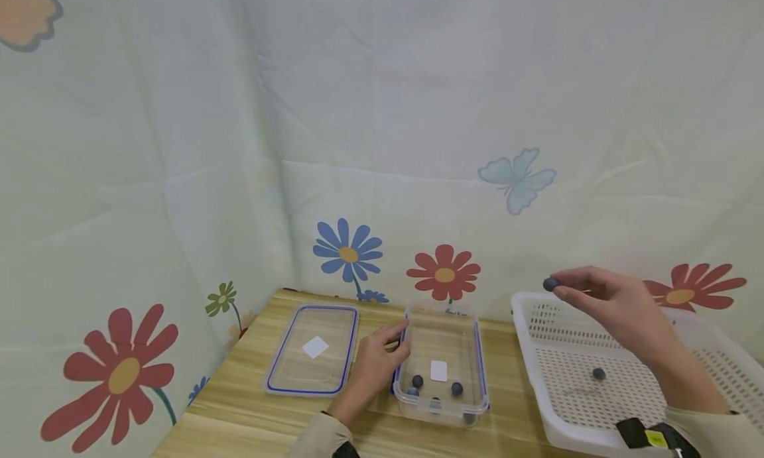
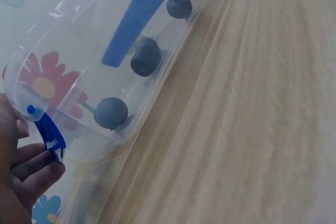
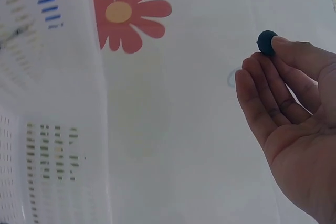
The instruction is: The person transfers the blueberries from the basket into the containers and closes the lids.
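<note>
Between thumb and fingertips, my right hand [image 1: 623, 309] pinches a blueberry [image 1: 550, 284] above the far left part of a white plastic basket [image 1: 540, 405]. The right wrist view also shows that blueberry [image 3: 266, 42] at the fingertips. One more blueberry [image 1: 599, 374] lies on the basket's perforated floor. My left hand [image 1: 377, 362] grips the left side of a clear plastic container [image 1: 444, 335], its fingers by a blue latch [image 2: 48, 129] in the left wrist view. Several blueberries [image 1: 456, 388] sit in the container's near half.
To the left of the container a clear lid [image 1: 313, 358] with a blue seal and a white label lies flat on the wooden table [image 1: 239, 405]. A cloth [image 1: 382, 113] printed with flowers and a butterfly hangs behind and at the left of the table.
</note>
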The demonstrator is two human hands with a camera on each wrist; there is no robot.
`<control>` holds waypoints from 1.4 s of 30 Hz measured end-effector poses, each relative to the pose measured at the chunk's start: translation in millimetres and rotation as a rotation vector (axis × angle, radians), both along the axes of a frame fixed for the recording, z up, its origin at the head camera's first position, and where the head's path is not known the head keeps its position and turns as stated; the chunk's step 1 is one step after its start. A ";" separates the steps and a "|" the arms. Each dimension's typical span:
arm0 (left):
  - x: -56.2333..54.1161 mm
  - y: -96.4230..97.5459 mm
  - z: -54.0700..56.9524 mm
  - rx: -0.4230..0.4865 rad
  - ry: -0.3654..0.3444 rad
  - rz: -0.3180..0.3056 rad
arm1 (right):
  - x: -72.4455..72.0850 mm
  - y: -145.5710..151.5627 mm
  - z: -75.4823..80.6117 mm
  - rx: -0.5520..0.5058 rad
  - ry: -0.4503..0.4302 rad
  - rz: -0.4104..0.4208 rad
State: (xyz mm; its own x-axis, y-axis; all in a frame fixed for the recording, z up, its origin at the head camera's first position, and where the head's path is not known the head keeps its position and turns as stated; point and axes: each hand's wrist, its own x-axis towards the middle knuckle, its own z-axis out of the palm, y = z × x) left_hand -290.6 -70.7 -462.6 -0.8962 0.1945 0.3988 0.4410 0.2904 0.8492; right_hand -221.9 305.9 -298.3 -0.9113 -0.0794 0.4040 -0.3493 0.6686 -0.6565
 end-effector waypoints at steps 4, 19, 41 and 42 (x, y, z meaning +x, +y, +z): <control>-1.0 -0.8 -0.5 0.001 -0.003 -0.001 | 4.6 -8.8 -5.4 -0.066 -0.006 0.000; -1.7 -0.4 -1.8 0.009 -0.005 -0.004 | 15.0 -46.3 -18.0 -0.194 -0.032 0.003; -2.0 -0.5 -1.4 0.003 0.026 -0.010 | 5.6 -91.4 -43.8 -0.217 -0.053 0.103; -1.9 -0.3 -1.3 0.004 0.022 -0.009 | 5.2 -94.0 -45.6 -0.218 -0.055 0.099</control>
State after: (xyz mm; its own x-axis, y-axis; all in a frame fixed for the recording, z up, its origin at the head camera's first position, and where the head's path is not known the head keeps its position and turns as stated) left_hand -292.6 -71.0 -463.9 -0.8852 0.2012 0.4195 0.4625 0.2831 0.8402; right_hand -216.7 212.0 -343.9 -0.9245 -0.0854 0.3714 -0.3656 0.4736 -0.8013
